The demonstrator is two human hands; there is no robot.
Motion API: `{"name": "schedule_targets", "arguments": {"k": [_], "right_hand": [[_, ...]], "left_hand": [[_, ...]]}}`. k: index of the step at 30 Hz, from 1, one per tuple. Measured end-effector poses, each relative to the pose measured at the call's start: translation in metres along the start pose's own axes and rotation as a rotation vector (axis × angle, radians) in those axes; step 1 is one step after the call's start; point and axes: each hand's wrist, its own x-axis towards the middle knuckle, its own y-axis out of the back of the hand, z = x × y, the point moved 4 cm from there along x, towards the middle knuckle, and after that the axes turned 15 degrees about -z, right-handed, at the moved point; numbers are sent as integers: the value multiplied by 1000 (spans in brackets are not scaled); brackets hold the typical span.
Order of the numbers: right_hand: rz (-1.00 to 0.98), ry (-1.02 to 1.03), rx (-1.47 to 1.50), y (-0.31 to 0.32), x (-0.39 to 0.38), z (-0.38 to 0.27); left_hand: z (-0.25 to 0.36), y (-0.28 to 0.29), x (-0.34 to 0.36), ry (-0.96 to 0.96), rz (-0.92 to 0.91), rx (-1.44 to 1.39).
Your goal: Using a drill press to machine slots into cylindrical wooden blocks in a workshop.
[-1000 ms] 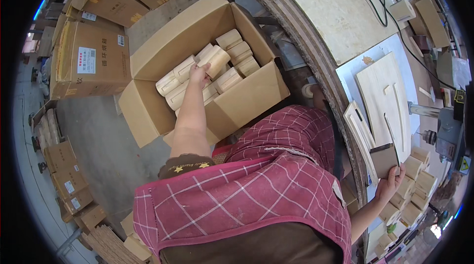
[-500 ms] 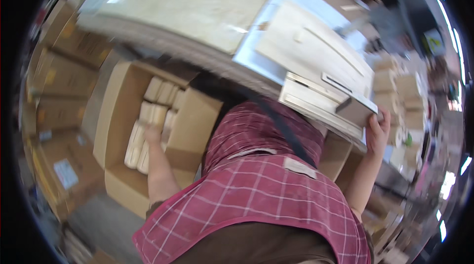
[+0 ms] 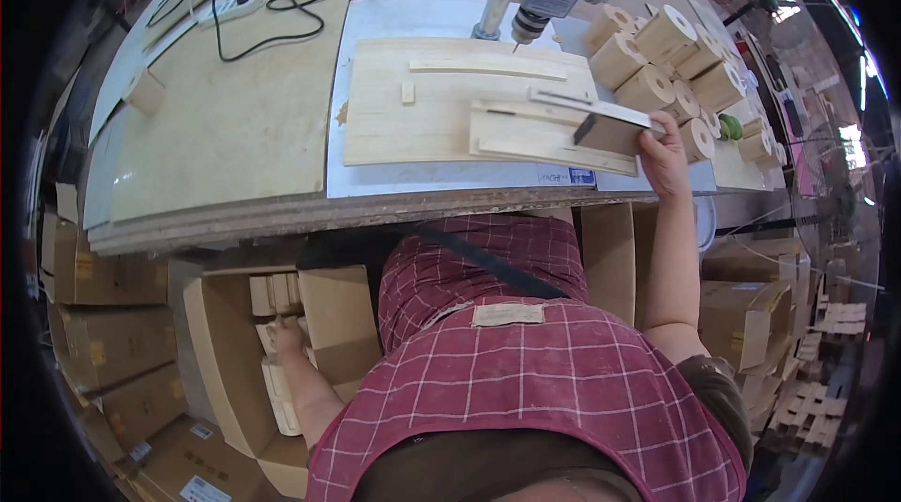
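Note:
My left hand [image 3: 289,335] is down in an open cardboard box [image 3: 216,333] at lower left, fingers around one of several pale wooden cylinders [image 3: 282,389]. On the bench at right, my right hand [image 3: 664,153] grips a dark flat block with a long pale straight strip along it, resembling a square [image 3: 605,132]. That piece rests at a grooved wooden jig [image 3: 530,150] on a wide pale board [image 3: 394,136], which also bears narrow wooden battens [image 3: 479,68]. A drill press [image 3: 540,5] stands behind the board, its bit pointing down near the board's back edge.
Several hollow wooden cylinders [image 3: 646,87] are piled right of the drill press. A power strip with black cables [image 3: 225,9] lies at the bench's back left, near another cylinder [image 3: 143,94]. Stacked cardboard boxes [image 3: 113,272] flank me below the bench [image 3: 197,211].
My view has swung from the box toward the bench, so the drill press now appears upright ahead. My left hand remains among the box's cylinders, and my right still holds the square-like piece.

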Motion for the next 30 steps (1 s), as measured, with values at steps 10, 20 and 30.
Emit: {"name": "schedule_targets", "arguments": {"k": [10,20,30], "right_hand": [[-1,-244,-124,7,2,34],[-23,-246,-302,23,15,-35],[601,-103,-1140,127,109,-73]], "left_hand": [[2,-10,35,-148,-127,-23],[-4,-12,26,-251,-162,-445],[19,86,-12,-548,370,-630]]}}
